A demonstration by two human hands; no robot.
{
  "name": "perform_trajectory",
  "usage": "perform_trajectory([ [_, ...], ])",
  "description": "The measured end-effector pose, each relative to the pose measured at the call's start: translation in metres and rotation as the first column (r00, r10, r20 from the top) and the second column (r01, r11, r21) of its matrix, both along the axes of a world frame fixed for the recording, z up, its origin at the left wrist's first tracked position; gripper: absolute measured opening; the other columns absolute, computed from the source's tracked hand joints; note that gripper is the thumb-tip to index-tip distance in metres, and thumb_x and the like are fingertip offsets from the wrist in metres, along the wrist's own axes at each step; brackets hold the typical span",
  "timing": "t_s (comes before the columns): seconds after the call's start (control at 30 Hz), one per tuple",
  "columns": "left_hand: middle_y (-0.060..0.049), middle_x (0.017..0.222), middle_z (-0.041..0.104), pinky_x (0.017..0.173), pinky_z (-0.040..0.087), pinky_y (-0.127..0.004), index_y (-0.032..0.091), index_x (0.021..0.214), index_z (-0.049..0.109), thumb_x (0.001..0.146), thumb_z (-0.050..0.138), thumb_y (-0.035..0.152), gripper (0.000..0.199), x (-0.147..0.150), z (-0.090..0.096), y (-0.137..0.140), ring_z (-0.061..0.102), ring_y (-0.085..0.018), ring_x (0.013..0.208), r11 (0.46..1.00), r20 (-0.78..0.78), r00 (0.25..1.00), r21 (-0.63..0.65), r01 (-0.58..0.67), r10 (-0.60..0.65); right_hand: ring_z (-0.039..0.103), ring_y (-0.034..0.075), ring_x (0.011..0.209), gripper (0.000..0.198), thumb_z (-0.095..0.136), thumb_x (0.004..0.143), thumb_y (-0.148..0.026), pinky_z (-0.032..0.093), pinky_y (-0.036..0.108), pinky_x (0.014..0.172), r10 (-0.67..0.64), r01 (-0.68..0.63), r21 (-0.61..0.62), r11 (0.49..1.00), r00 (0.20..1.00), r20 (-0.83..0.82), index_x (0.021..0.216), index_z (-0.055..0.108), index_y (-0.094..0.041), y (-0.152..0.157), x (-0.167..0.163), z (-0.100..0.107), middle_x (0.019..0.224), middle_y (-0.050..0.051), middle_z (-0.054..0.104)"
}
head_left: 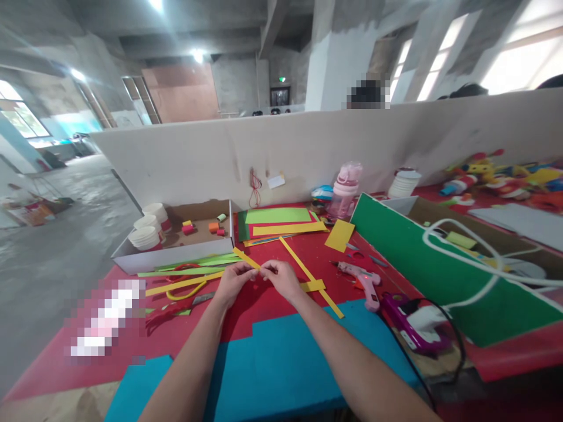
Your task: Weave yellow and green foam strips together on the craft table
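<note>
My left hand (236,282) and my right hand (280,278) meet above the red tabletop, thumbs and fingertips pinched together. Between them is a yellow paper strip (246,258), whose free end points up and to the left. Another long yellow strip (185,283) runs leftward from beside my left hand; whether it joins the held one, I cannot tell. Right of my right hand, a narrow yellow strip (297,258) lies slantwise, with a shorter yellow piece (313,286) across it. Scissors with red handles (169,310) and green strips (193,265) lie to the left.
A cardboard box (176,252) holds white paper cups (145,237) and small coloured rolls. Coloured sheets (279,215) lie at the back near a pink bottle (345,190). A pink glue gun (363,280), a purple power strip (413,328) with cords and a green-sided box (440,269) stand right.
</note>
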State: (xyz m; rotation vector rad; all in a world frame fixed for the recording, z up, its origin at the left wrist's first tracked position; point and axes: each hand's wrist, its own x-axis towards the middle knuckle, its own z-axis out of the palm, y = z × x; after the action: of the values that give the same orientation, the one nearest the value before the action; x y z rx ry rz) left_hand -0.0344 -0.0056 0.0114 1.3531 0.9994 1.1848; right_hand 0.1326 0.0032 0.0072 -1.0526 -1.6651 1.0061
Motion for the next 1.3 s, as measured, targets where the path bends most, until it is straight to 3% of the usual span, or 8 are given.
perform_trajectory([
  [0.57, -0.002, 0.061, 0.063, 0.058, 0.046, -0.024, 0.012, 0.068, 0.067, 0.066, 0.076, 0.032, 0.022, -0.001, -0.004, 0.001, 0.055, -0.011, 0.056, 0.997, 0.104, 0.994, -0.067, 0.029, -0.022, 0.060, 0.014, 0.060, 0.015, 0.057, 0.080, -0.026, 0.045, 0.024, 0.059, 0.054, -0.053, -0.003, 0.999, 0.996, 0.066, 0.070, 0.065, -0.017, -0.004, 0.002, 0.010, 0.065, 0.001, 0.065],
  [0.73, -0.002, 0.059, 0.063, 0.056, 0.044, -0.023, 0.011, 0.067, 0.068, 0.066, 0.077, 0.033, 0.023, -0.001, -0.003, 0.000, 0.055, -0.011, 0.054, 0.998, 0.081, 0.997, -0.065, 0.004, 0.002, 0.061, 0.014, 0.060, 0.017, 0.058, 0.079, -0.031, 0.046, 0.024, 0.056, 0.121, -0.115, -0.080, 0.990, 0.990, 0.068, 0.072, 0.064, -0.017, 0.000, 0.005, 0.001, 0.065, 0.002, 0.066],
  [0.93, -0.004, 0.059, 0.064, 0.056, 0.042, -0.023, 0.011, 0.064, 0.069, 0.063, 0.078, 0.032, 0.023, 0.000, -0.003, -0.001, 0.055, -0.011, 0.054, 0.999, 0.077, 0.997, -0.050, 0.001, 0.003, 0.062, 0.013, 0.061, 0.014, 0.058, 0.078, -0.032, 0.048, 0.024, 0.057, 0.145, -0.152, -0.135, 0.979, 0.987, -0.063, 0.076, 0.058, -0.018, -0.003, 0.000, 0.001, 0.070, 0.002, 0.067],
  [1.1, -0.004, 0.060, 0.063, 0.057, 0.044, -0.024, 0.011, 0.067, 0.067, 0.063, 0.078, 0.034, 0.026, -0.003, -0.006, 0.001, 0.055, -0.011, 0.054, 0.996, 0.131, 0.991, -0.081, 0.036, -0.025, 0.060, 0.012, 0.056, 0.016, 0.059, 0.077, -0.032, 0.046, 0.023, 0.053, 0.167, -0.169, -0.174, 0.970, 0.986, -0.026, 0.072, 0.057, -0.017, -0.006, 0.001, 0.007, 0.065, 0.002, 0.065],
  [1.3, -0.001, 0.057, 0.060, 0.055, 0.045, -0.023, 0.010, 0.067, 0.065, 0.062, 0.079, 0.033, 0.027, -0.008, -0.002, 0.001, 0.053, -0.009, 0.052, 0.996, 0.164, 0.986, -0.091, -0.009, 0.024, 0.058, 0.011, 0.053, 0.014, 0.058, 0.077, -0.031, 0.045, 0.022, 0.050, 0.192, -0.189, -0.186, 0.964, 0.981, -0.001, 0.072, 0.055, -0.018, -0.005, 0.005, 0.005, 0.065, 0.002, 0.065],
])
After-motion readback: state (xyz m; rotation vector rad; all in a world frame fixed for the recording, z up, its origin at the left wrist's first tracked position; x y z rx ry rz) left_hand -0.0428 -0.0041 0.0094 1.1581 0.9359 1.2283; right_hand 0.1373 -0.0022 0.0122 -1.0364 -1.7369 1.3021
